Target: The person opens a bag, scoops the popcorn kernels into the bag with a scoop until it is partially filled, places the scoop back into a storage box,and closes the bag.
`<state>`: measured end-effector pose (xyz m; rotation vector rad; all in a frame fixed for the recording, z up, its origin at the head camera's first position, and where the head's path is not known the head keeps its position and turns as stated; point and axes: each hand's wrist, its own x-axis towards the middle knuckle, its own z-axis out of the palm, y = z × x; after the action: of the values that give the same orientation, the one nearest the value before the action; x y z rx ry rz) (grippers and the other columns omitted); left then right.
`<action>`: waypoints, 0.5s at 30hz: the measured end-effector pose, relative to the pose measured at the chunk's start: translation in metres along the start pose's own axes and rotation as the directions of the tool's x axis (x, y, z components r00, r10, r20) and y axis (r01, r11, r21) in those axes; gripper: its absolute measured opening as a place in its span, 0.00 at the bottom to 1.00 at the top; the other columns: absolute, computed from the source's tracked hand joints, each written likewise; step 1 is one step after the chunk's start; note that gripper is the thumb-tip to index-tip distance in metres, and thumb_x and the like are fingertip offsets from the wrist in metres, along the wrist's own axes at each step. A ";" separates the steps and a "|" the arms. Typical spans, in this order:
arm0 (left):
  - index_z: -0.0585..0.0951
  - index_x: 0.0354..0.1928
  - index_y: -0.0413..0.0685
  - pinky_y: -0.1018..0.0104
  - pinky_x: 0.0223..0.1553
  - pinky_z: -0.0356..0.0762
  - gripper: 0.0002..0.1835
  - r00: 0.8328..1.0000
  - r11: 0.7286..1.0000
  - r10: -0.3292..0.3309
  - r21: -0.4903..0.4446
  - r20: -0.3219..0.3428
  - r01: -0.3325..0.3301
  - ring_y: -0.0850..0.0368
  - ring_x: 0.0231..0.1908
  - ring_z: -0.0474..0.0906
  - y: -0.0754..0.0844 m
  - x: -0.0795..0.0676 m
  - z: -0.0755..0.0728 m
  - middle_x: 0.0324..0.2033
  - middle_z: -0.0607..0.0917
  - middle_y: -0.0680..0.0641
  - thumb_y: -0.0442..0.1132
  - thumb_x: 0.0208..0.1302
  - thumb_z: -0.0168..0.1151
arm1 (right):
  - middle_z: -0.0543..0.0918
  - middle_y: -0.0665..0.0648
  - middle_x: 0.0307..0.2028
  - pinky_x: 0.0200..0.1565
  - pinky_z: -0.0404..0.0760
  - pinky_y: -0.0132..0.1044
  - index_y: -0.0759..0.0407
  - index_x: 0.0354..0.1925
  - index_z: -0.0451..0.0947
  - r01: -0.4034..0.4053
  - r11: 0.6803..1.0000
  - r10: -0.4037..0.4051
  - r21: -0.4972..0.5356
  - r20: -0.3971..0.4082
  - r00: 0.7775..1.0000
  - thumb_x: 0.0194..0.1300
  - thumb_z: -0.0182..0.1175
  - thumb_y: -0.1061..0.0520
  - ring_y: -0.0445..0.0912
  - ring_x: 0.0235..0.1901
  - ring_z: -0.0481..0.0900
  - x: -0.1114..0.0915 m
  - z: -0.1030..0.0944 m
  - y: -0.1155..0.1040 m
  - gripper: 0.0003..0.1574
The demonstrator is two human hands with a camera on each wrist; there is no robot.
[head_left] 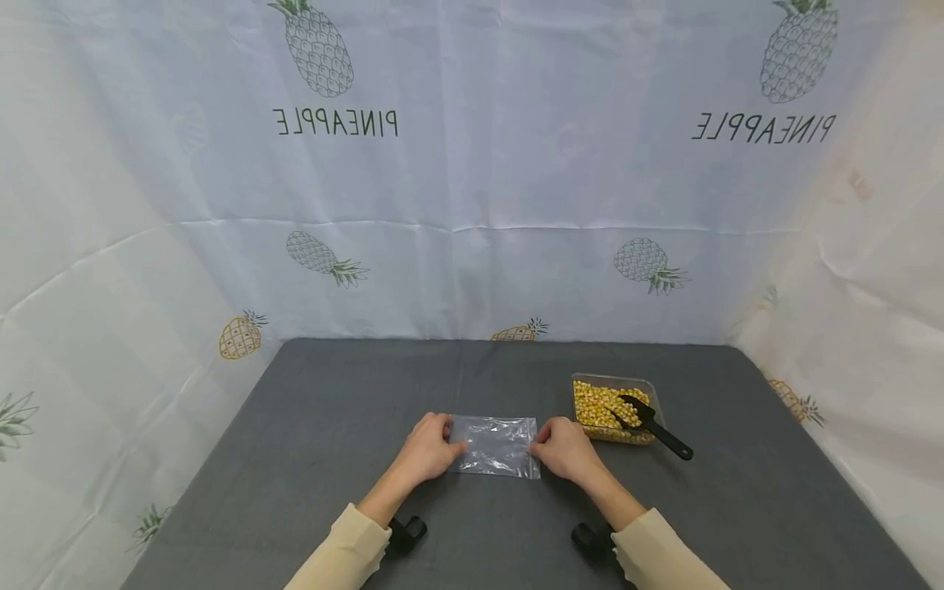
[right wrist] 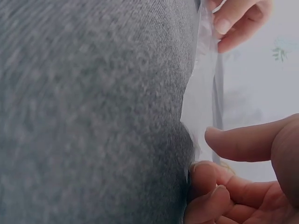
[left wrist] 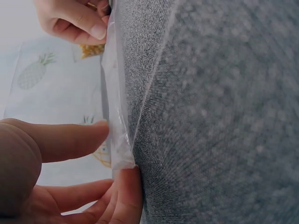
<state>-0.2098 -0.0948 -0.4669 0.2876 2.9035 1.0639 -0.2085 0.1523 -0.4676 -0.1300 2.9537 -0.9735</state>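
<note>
A clear plastic zip bag [head_left: 496, 447] lies flat on the grey table, with its zip strip at the right end. My left hand [head_left: 429, 447] holds the bag's left end, thumb on top. In the left wrist view, the left thumb [left wrist: 74, 140] rests on the film and a fingertip sits at the bag's corner. At the zip end, my right hand [head_left: 566, 449] pinches the bag between thumb and fingers. The right wrist view shows the right thumb [right wrist: 243, 142] over the film [right wrist: 201, 102], with curled fingers at its edge. The bag looks flat, with nothing inside.
Right of the bag stands a clear plastic tub [head_left: 618, 378] of yellow corn kernels [head_left: 593, 403]. A black scoop [head_left: 667, 438] lies in it, its handle sticking out over the front right rim. A pineapple-print curtain [head_left: 472, 164] surrounds the grey table [head_left: 354, 393] at the back and sides.
</note>
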 end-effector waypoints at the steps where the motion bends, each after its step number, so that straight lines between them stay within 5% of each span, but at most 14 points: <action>1: 0.79 0.56 0.30 0.46 0.49 0.76 0.26 1.000 1.000 0.002 0.004 -0.002 -0.002 0.45 0.45 0.77 0.000 0.000 0.000 0.41 0.80 0.43 0.40 0.60 0.73 | 0.82 0.52 0.27 0.31 0.78 0.43 0.61 0.28 0.84 -0.001 1.000 0.001 0.001 -0.001 1.000 0.57 0.75 0.58 0.45 0.26 0.77 0.000 0.001 -0.001 0.10; 15: 0.81 0.54 0.28 0.50 0.46 0.77 0.24 0.999 0.999 0.034 0.008 -0.018 -0.034 0.49 0.41 0.77 -0.001 -0.003 -0.001 0.38 0.80 0.44 0.37 0.59 0.73 | 0.77 0.51 0.21 0.24 0.72 0.37 0.58 0.23 0.81 -0.021 0.998 0.020 0.054 0.009 1.000 0.59 0.69 0.62 0.44 0.21 0.72 0.001 0.007 -0.004 0.10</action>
<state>-0.2074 -0.0967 -0.4674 0.3307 2.9295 1.0656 -0.2088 0.1446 -0.4709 -0.1017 2.9125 -1.0459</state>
